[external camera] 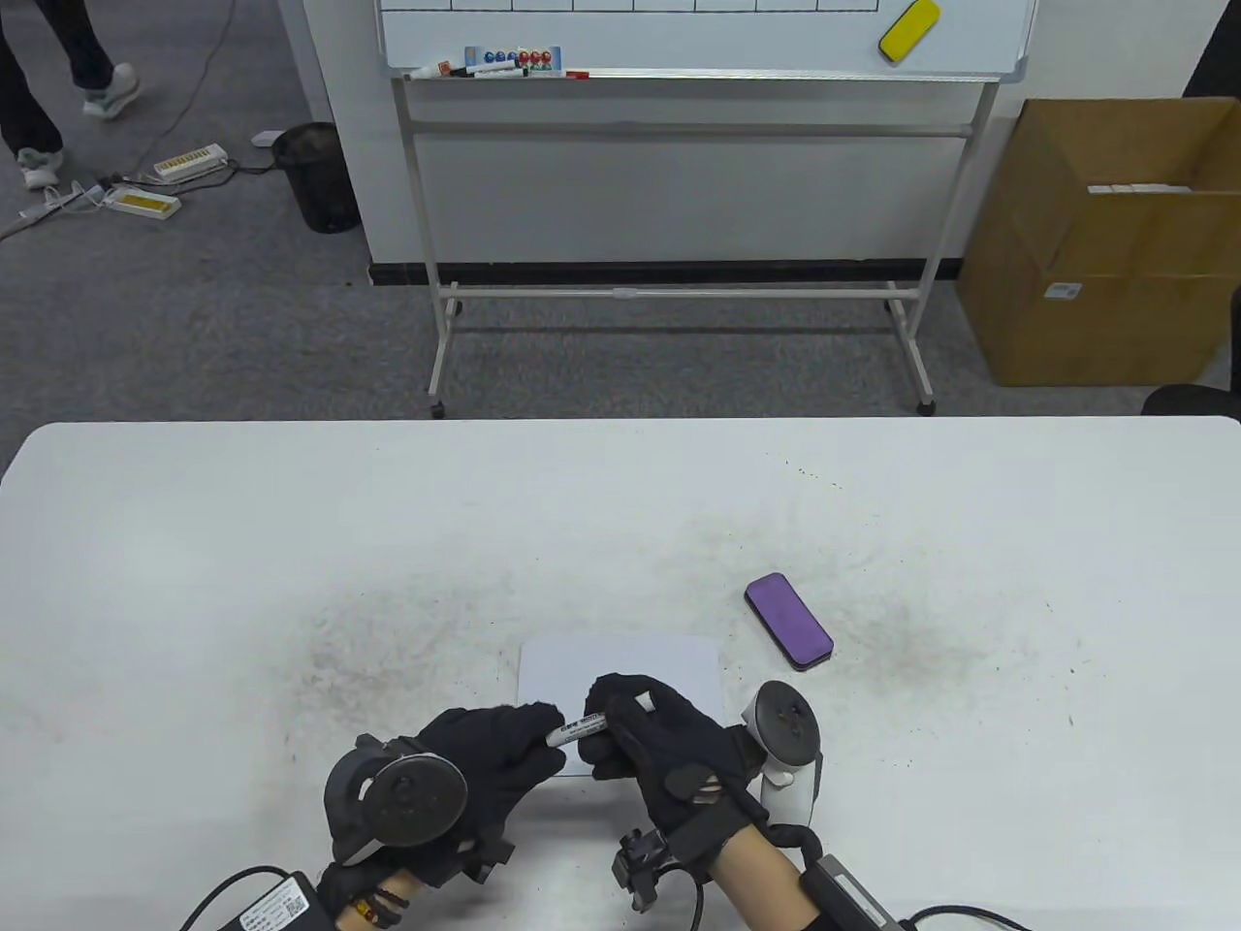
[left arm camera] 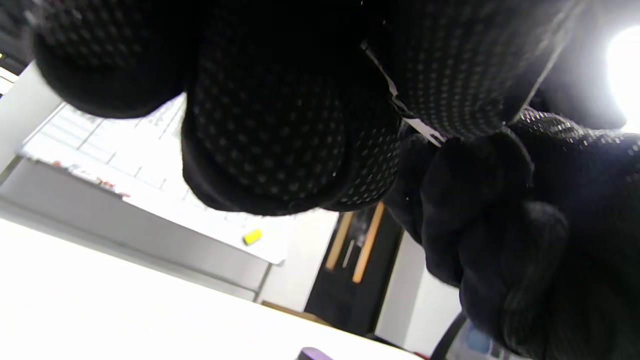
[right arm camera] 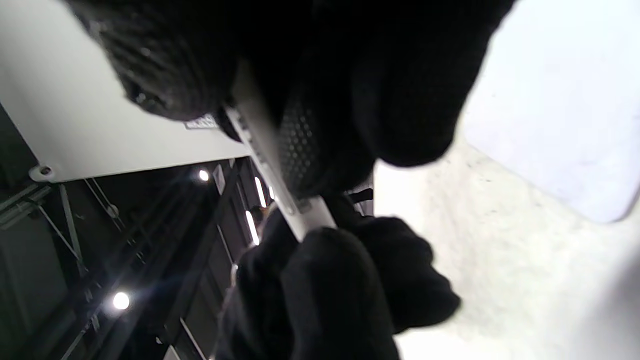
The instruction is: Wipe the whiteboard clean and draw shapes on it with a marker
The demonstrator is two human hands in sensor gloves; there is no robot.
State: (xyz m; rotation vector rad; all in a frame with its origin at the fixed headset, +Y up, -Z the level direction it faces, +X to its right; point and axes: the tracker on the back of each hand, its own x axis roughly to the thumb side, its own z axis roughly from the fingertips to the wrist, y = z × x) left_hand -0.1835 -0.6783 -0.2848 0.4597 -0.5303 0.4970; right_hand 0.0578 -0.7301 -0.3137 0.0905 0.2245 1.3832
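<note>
A small white whiteboard lies flat near the table's front edge; its visible face shows no marks. Both gloved hands meet over its near edge. My right hand grips the barrel of a white marker, which points left. My left hand has its fingers curled round the marker's left end, which is hidden inside them. In the right wrist view the marker barrel runs between both gloves, with a corner of the whiteboard at the right. A purple eraser lies on the table beyond the board, to the right.
The white table carries grey smudges around the board. Behind it stands a large wheeled whiteboard with a yellow eraser and markers on its ledge. A cardboard box sits at the right, a black bin at the left.
</note>
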